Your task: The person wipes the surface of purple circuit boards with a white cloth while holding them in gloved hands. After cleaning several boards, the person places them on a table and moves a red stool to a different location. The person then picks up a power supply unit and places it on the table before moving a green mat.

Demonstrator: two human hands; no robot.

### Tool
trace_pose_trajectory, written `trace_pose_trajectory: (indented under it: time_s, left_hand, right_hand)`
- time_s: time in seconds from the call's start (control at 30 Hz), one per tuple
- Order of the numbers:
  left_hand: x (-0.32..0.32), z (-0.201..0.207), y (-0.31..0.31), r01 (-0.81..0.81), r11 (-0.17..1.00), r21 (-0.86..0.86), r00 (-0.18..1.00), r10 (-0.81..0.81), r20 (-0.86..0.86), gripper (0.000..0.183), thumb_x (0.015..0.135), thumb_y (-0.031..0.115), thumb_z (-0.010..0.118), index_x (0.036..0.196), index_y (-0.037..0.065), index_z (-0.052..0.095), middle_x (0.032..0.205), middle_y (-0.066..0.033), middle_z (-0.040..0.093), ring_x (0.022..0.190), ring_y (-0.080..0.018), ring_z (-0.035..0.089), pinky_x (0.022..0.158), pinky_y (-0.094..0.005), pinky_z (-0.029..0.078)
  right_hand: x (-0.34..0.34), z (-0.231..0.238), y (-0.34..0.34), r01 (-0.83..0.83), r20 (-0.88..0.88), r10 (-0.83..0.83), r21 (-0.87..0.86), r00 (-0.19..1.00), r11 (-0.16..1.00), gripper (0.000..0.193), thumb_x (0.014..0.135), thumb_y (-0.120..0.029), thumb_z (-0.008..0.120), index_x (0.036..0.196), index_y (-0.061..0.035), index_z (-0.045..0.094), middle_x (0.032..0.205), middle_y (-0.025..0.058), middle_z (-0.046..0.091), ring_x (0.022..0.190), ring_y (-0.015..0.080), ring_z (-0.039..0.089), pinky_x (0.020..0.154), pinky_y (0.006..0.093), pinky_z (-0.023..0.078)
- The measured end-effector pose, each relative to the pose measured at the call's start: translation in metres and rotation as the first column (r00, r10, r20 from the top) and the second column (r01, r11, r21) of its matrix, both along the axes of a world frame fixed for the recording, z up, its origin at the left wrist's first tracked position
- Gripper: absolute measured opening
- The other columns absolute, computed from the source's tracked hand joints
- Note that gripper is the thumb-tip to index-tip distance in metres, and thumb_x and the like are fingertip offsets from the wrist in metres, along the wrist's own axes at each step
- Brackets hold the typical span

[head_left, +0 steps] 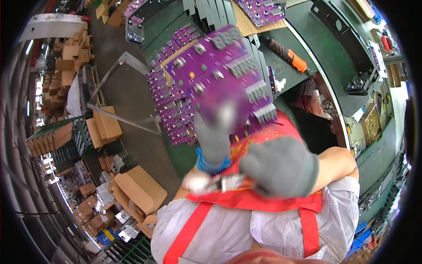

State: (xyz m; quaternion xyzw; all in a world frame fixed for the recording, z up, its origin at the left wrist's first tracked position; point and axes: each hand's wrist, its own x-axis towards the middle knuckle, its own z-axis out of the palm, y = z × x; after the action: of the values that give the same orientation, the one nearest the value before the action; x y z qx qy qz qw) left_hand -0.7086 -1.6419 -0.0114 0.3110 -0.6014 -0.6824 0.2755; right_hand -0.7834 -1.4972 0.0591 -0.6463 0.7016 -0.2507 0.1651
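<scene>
The left hand, in a grey glove with a blue band at the wrist, reaches over the near part of a large purple board. Its fingers end in a blurred patch, so I cannot tell whether they grip the board or anything else. Most of the board spreads beyond these fingers, away from the person, with rows of grey blocks along its right side.

The right hand, also in a grey glove, is in front of the red apron, apart from the board. Its fingers are curled in; a blurred silvery piece is just to their left, and whether they hold it I cannot tell.

Left of the large board, and partly covered by it, lie rows of smaller purple boards, toward the left edge of the green worktop. Toward its far edge stand grey metal panels, and beside them another purple board on cardboard. An orange and black tool lies near the right edge. Farther right is a long black metal frame. Cardboard boxes stand on the floor at the left.
</scene>
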Motion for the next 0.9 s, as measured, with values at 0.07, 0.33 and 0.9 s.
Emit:
trace_pose_trajectory:
  time_s: [0.07, 0.33, 0.9]
  left_hand:
    - [0.002, -0.037, -0.020, -0.239, 0.947, -0.215, 0.960, 0.264, 0.096, 0.049, 0.087, 0.014, 0.068, 0.128, -0.002, 0.047, 0.118, -0.0114, 0.057, 0.101, -0.0168, 0.056, 0.090, -0.0323, 0.045]
    - [0.057, -0.063, -0.090, -0.273, 0.946, 0.176, 0.959, 0.282, -0.026, 0.043, 0.093, 0.023, 0.055, 0.127, -0.003, 0.050, 0.117, -0.0148, 0.059, 0.101, -0.0245, 0.063, 0.084, -0.0365, 0.054]
    - [0.000, -0.184, -0.187, -0.009, 0.495, 0.869, 0.874, 0.426, -0.234, 0.035, 0.091, 0.012, 0.057, 0.122, -0.004, 0.052, 0.123, -0.0178, 0.059, 0.110, -0.0297, 0.059, 0.099, -0.0517, 0.046]
  right_hand:
    - [-0.011, -0.006, 0.007, 0.093, 0.217, -0.072, -0.090, 0.974, 0.992, 0.018, 0.079, -0.020, 0.065, 0.086, -0.0074, 0.053, 0.070, 0.0060, 0.053, 0.055, 0.0214, 0.058, 0.049, 0.0338, 0.043]
    - [-0.126, -0.193, 0.085, 0.579, 0.405, -0.791, 0.540, 0.458, 0.611, 0.031, 0.081, -0.025, 0.063, 0.096, 0.0003, 0.055, 0.076, 0.0080, 0.060, 0.074, 0.0160, 0.056, 0.069, 0.0350, 0.046]
    - [-0.160, -0.212, 0.055, 0.534, -0.387, -0.577, 0.839, 0.719, 0.103, 0.046, 0.079, -0.031, 0.062, 0.117, -0.0049, 0.061, 0.124, 0.0167, 0.061, 0.116, 0.0306, 0.059, 0.095, 0.0404, 0.048]
